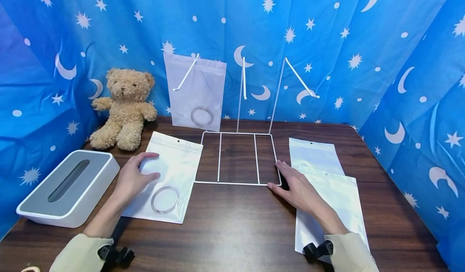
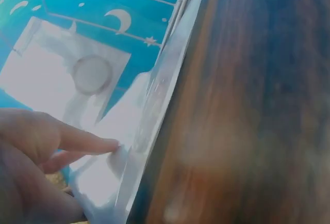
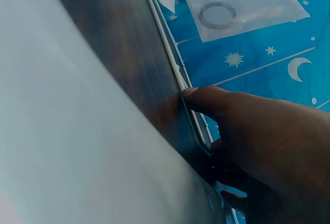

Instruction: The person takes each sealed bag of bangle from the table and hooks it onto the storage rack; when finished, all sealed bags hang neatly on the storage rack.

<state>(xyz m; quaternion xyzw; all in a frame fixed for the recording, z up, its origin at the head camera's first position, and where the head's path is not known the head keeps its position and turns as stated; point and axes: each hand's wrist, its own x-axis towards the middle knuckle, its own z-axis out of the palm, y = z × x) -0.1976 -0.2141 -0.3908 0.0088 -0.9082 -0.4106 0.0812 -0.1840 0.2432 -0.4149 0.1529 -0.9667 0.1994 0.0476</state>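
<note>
Blue star-and-moon cloth backs and flanks a dark wood worktop (image 1: pixel 236 219). Left hand (image 1: pixel 134 177) lies flat, fingers straight, on a white zip pouch (image 1: pixel 165 175) left of centre; nothing is gripped. That pouch's long axis runs near-to-far, hang-hole end away from the person, and a ring (image 1: pixel 165 199) shows through its near half. Right hand (image 1: pixel 296 187) is open too, fingers extended, fingertips touching the near-right corner of the white wire rack (image 1: pixel 236 159); the right wrist view shows a fingertip (image 3: pixel 193 92) against the wire. Rack base is a flat grid in three bays, with three hook arms rising at the back. Pouch count: four. One hangs on the left hook (image 1: pixel 196 90), upright, ring inside near its bottom; one under the left hand; two overlapping on the right (image 1: pixel 327 183), long axes near-to-far, the right forearm crossing over the nearer one. Middle and right hooks are bare. Teddy bear (image 1: pixel 125 108) sits at the back left, well apart from the rack. Grey-and-white tissue box (image 1: pixel 69 187) lies just left of the left forearm. Left wrist view is blurred; it shows only fingers on a pouch.
</note>
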